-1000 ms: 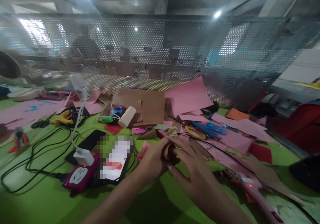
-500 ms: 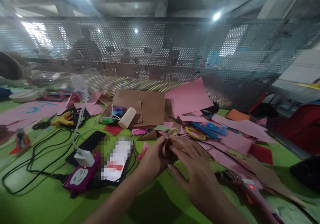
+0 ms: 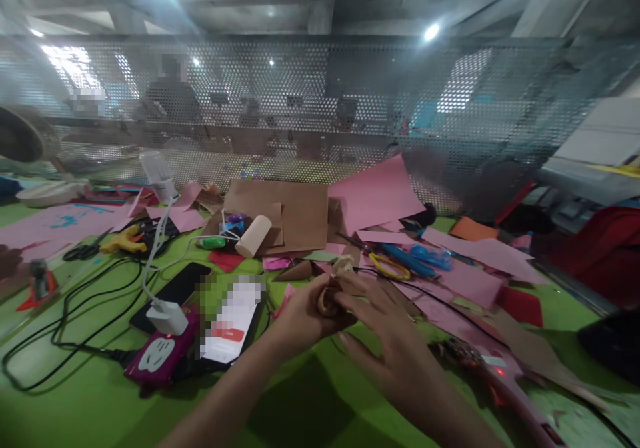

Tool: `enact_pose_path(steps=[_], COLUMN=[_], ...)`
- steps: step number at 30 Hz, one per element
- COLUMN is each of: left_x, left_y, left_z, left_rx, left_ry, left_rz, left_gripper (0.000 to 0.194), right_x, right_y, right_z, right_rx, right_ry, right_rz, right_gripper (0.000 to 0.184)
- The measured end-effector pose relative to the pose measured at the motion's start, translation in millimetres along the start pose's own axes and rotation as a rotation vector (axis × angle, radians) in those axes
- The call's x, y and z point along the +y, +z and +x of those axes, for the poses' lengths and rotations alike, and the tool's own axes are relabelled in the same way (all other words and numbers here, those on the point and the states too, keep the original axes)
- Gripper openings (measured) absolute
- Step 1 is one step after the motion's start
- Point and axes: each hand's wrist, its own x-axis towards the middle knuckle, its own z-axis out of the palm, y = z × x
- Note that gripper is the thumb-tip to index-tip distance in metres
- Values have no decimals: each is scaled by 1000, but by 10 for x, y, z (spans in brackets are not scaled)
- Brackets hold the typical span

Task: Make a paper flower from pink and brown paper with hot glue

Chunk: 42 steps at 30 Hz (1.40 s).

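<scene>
Near the front middle, my left hand (image 3: 305,308) is closed around a small roll of brown paper (image 3: 329,301), whose round open end faces me. My right hand (image 3: 387,325) lies over the roll's right side. Its fingers are stretched out, the index fingertip at the roll's edge and the thumb held apart below. The far part of the roll is hidden by my fingers. A crumpled pale scrap (image 3: 344,265) lies just beyond the hands. To the right is a pink glue gun (image 3: 515,381) with a lit red light.
A lit phone (image 3: 233,331), a dark phone (image 3: 175,291) and a purple power strip (image 3: 163,355) with cables lie left. Behind are brown cardboard (image 3: 300,211), a paper tube (image 3: 254,236), pink paper (image 3: 377,191) and yellow-handled scissors (image 3: 390,266). A perforated metal screen (image 3: 300,115) stands beyond.
My left hand has turned the roll slightly, so its open end shows more towards me. The right fingers have shifted a little over it.
</scene>
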Motion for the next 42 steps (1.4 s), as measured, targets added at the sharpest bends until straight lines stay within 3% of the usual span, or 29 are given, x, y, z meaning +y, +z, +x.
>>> enact_pose_path(steps=[6, 11, 15, 19, 27, 32, 37, 42], left_x=[-50, -83, -28, -35, -95, -71, -95, -48], left_y=[-74, -98, -47, 15, 23, 3, -4, 35], left_z=[-1, -9, -34, -56, -24, 1, 6, -20], left_rx=[21, -40, -46, -66, -70, -82, -77, -94], left_ry=[-74, -70, -70, -68, -59, -20, 33, 28], left_rz=[92, 11, 54, 82, 89, 92, 117, 70], left_gripper=[35, 43, 39, 33, 32, 35, 34, 26], right_x=[15, 48, 123, 157, 71, -35, -29, 57], right_y=[-107, -51, 9, 76, 55, 30, 38, 75], right_z=[-28, 2, 16, 14, 23, 7, 21, 18], right_rx=[60, 125, 240, 315, 454, 390, 305, 348], right_ry=[-66, -69, 11, 78, -19, -142, -123, -13], right_rz=[19, 9, -22, -11, -36, 44, 85, 105], right_gripper=[33, 32, 24, 5, 12, 16, 14, 19])
